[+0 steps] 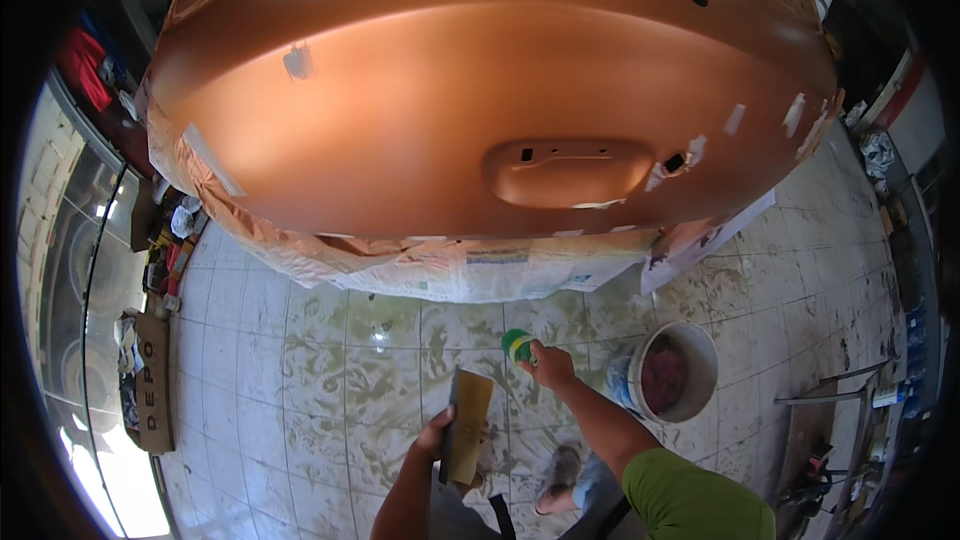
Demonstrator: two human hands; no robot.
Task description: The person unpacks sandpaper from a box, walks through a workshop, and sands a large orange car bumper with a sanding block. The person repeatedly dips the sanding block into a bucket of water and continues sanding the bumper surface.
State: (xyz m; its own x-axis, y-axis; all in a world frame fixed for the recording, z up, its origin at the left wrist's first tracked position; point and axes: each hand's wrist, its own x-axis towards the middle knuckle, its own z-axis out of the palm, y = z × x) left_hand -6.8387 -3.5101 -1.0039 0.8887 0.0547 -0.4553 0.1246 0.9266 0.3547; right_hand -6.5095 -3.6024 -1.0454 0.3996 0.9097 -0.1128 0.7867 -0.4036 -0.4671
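Note:
My left hand [436,432] is closed around the edge of a long, flat sanding block [468,428] with a yellow-brown face and a dark side. It is held upright above the tiled floor. To the right and a little farther ahead, my right hand [550,364] grips a green bottle [519,345] with a pale yellow band. Beyond both hands stands a large copper-orange car body panel [400,110] with a recessed handle area [570,175] and a few grey and whitish patches. Neither hand touches the panel.
Masking paper [450,275] hangs along the panel's lower edge. A white bucket [705,365] with a reddish cloth [663,375] inside stands right of my right arm. The tiled floor [320,380] is wet and smeared. A cardboard box [150,380] sits at left, a metal rack [845,380] at right.

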